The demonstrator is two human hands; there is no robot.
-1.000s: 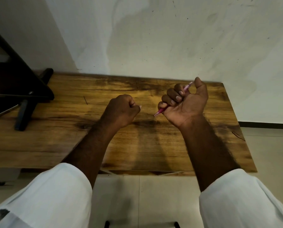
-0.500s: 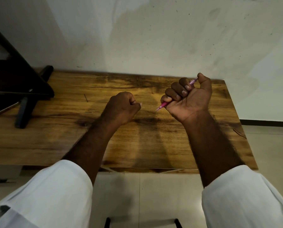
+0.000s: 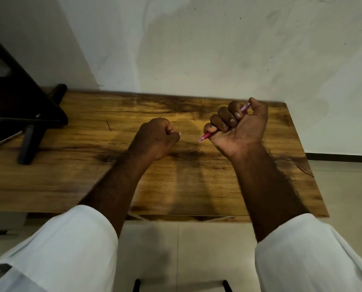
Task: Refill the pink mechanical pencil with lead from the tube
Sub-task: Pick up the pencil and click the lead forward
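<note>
Seen from above: two bare forearms in rolled white sleeves, raised over a wooden table (image 3: pixel 74 175) set against a pale wall.

Right hand (image 3: pixel 240 129) curled into a fist around the pink mechanical pencil (image 3: pixel 207 135), palm turned toward the camera, fingers pressed together across the barrel, thumb capping the upper end, as if to press the button. Writing tip poking out below the little finger, angled down and left toward the other hand, above the tabletop and not touching it.

Left hand (image 3: pixel 154 138) closed in a loose fist just beside the tip, knuckles up; a pale sliver at its fingertips, possibly the lead tube or only a nail, too small to tell.

Far left: a dark stand (image 3: pixel 26 114), a phone-like slab beneath it.
</note>
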